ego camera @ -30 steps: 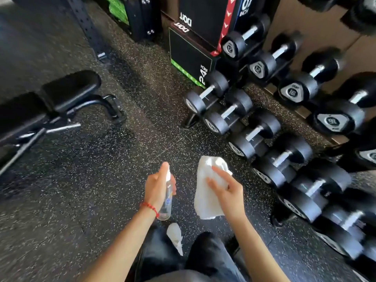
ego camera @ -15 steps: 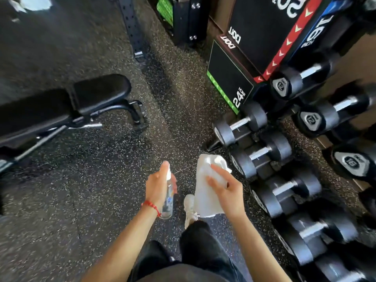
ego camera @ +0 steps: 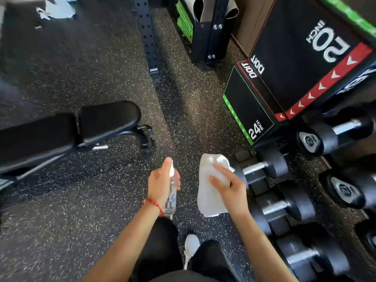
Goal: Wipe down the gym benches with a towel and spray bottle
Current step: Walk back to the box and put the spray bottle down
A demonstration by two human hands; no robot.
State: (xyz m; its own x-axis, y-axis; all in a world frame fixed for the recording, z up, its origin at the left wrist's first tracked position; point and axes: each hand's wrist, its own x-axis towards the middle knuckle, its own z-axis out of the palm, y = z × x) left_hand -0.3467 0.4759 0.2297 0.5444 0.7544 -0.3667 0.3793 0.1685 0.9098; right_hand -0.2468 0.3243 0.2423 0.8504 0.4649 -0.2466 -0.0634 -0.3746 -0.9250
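My left hand [ego camera: 160,183] is wrapped around a small clear spray bottle [ego camera: 172,195] with a white nozzle, held upright at waist height. My right hand [ego camera: 230,190] grips a white towel [ego camera: 209,192] that hangs down beside the bottle. A black padded gym bench [ego camera: 81,127] stands to the left on a metal frame, its seat pad end nearest me. Both hands are apart from the bench, to its right and closer to me.
A rack of black dumbbells [ego camera: 284,204] runs along the right side. Stacked black plyo boxes [ego camera: 284,78] marked 20 and 24 inch stand ahead right. A perforated black rack upright [ego camera: 145,33] rises ahead. Speckled rubber floor [ego camera: 81,210] lies between me and the bench.
The view has swung left and forward as I walk; the bench has come nearer the middle and the dumbbells have slid right. Both hands keep their hold.
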